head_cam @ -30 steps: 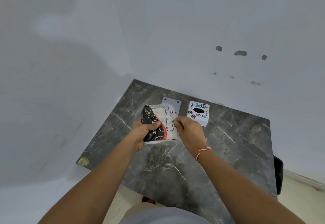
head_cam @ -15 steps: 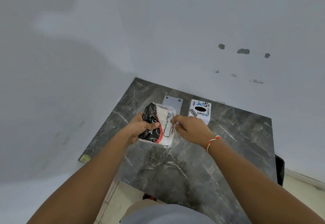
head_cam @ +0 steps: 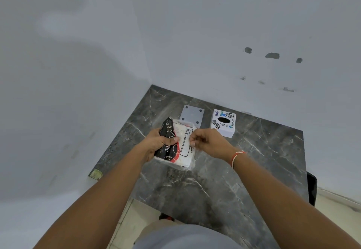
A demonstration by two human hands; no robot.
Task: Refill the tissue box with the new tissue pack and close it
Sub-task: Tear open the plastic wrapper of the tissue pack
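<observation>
Two hands on tissue pack [head_cam: 176, 143], left hand [head_cam: 156, 143] gripping (right hand [head_cam: 207, 142] pinching wrapper)

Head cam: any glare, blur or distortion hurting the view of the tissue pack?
Head view: soft, even light; wide-angle bend at the edges. Mild glare on the tissue pack's clear wrap, small print unreadable. Left hand and right hand sharp, tissue box stickers legible.

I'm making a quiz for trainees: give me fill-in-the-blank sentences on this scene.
1. The left hand holds the tissue ____.
2. The right hand pinches the pack's clear ____.
3. The white box has a black ____ opening on top.
4. The grey plate lies ____ of the box.

Missing: pack; wrapper; oval; left
</observation>
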